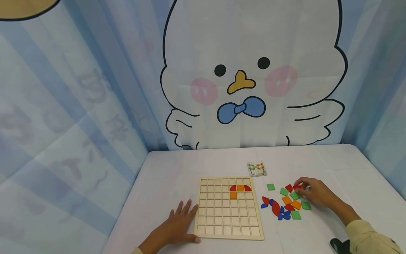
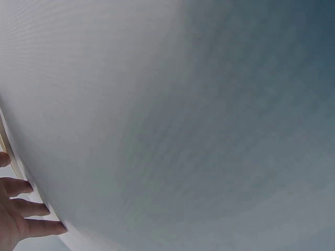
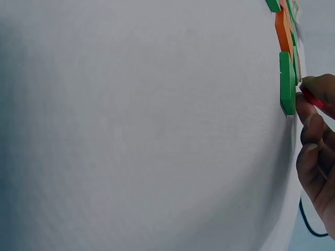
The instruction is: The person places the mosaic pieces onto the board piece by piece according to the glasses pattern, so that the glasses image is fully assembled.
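Note:
A wooden grid board point(image 1: 214, 236) lies on the table, with two red curved tiles and two orange square tiles in its upper right cells. My left hand point(image 1: 177, 225) lies with fingers spread at the board's left edge; its fingers also show in the left wrist view point(image 2: 21, 209). At the right of a loose pile, my right hand point(image 1: 317, 192) pinches a red tile point(image 3: 311, 98) between thumb and fingers. Beneath and beside that hand lie green tiles point(image 1: 306, 205), and orange tiles point(image 1: 296, 205) sit closer to the pile's middle.
Blue tiles point(image 1: 286, 215) and a large red tile point(image 1: 276, 209) lie between the board and the right hand. A small pattern card point(image 1: 257, 169) rests behind the board. Near the right sleeve is a black object point(image 1: 340, 246). A printed curtain point(image 1: 241, 130) hangs behind the table.

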The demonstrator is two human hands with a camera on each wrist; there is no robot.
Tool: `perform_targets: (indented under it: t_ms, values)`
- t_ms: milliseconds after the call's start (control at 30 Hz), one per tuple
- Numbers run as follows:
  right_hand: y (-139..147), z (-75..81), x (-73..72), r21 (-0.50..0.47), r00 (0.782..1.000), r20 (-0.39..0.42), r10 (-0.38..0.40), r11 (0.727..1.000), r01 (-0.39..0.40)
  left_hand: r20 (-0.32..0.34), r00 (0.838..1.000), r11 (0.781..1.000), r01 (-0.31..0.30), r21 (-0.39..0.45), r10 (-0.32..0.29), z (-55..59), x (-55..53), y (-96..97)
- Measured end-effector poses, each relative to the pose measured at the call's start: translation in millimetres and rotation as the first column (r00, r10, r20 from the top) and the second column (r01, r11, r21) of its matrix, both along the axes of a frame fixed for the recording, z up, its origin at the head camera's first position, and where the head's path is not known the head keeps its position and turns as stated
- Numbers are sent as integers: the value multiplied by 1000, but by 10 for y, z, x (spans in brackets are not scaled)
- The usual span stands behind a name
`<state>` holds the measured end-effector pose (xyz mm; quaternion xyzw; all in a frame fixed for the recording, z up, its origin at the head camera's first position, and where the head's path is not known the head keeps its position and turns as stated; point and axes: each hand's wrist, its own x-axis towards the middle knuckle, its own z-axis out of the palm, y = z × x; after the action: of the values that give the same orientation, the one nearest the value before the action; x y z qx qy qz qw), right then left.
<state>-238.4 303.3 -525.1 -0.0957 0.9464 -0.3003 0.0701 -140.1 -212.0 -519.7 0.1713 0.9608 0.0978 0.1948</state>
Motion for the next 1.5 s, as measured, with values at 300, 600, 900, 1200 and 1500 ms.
perform_targets:
  t_ms: [300,600,900,1200,1500]
  values:
    - [-87,56,-13,-22,1000,0,-10,1000,10,-2,1000,1000,-9,0,9,-25,-4,5]
    - [-261,152,-15,-88,997,68,-24,996,30,4,1000,1000,-16,-15,16,-29,-20,13]
    - [-436,138,-38,-166,996,86,8,986,6,4,1000,1000,-12,-1,12,1,-2,10]
    - [-657,141,-27,-228,990,123,72,973,-42,-1,1000,1000,-4,2,4,48,17,8]
    - [-907,113,-30,-247,989,123,84,968,-52,3,1000,1000,-1,-21,1,11,-6,6]
